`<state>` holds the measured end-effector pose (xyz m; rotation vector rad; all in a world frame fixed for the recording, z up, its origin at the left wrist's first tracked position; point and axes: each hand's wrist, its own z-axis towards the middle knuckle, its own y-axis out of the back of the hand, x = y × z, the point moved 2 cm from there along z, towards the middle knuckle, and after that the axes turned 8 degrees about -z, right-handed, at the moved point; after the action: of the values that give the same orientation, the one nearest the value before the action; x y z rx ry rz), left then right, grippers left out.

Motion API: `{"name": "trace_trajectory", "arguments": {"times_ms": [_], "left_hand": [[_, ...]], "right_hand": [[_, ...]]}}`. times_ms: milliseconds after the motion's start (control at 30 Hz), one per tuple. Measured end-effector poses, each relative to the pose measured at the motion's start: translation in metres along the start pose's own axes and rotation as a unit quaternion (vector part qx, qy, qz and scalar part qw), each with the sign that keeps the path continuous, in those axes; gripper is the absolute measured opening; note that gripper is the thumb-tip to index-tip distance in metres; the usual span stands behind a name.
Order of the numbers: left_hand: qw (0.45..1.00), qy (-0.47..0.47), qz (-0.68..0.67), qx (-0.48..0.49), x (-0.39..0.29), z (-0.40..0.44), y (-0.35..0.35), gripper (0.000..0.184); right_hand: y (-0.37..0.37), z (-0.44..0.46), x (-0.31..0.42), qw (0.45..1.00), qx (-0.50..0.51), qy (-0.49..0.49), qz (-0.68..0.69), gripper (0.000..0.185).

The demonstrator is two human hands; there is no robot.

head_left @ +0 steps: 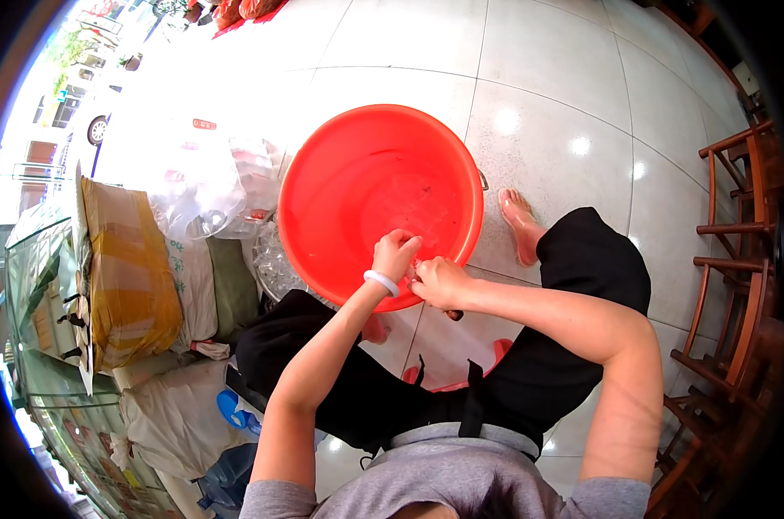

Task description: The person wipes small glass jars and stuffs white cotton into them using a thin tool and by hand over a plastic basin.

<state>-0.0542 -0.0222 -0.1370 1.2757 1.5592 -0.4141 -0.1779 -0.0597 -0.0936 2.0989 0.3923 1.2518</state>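
A large red plastic tub (366,177) stands on the floor in front of my knees. My left hand (396,253), a white bracelet at its wrist, is over the tub's near side with its fingers pinched together. Close beside it, my right hand (439,281) is closed at the near rim. A short dark brown handle end (454,315) pokes out beneath the right hand; the rest of that tool is hidden. Something small and pale shows between the two hands, too small to name. Small dark specks lie on the tub's bottom.
Left of the tub are clear plastic bags (206,195), a metal bowl (275,264) of clear pieces, and a taped cardboard box (132,272) with sacks. Wooden chairs (733,259) line the right side. My bare foot (520,223) rests right of the tub.
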Motion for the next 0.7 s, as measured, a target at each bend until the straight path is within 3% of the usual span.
{"name": "trace_trajectory", "arguments": {"times_ms": [700], "left_hand": [[1.000,0.003,0.018,-0.003,-0.0030,0.0006,-0.0017,0.024]], "right_hand": [[0.0068,-0.0008,0.0026,0.997,0.051,-0.021,0.048,0.025]]}}
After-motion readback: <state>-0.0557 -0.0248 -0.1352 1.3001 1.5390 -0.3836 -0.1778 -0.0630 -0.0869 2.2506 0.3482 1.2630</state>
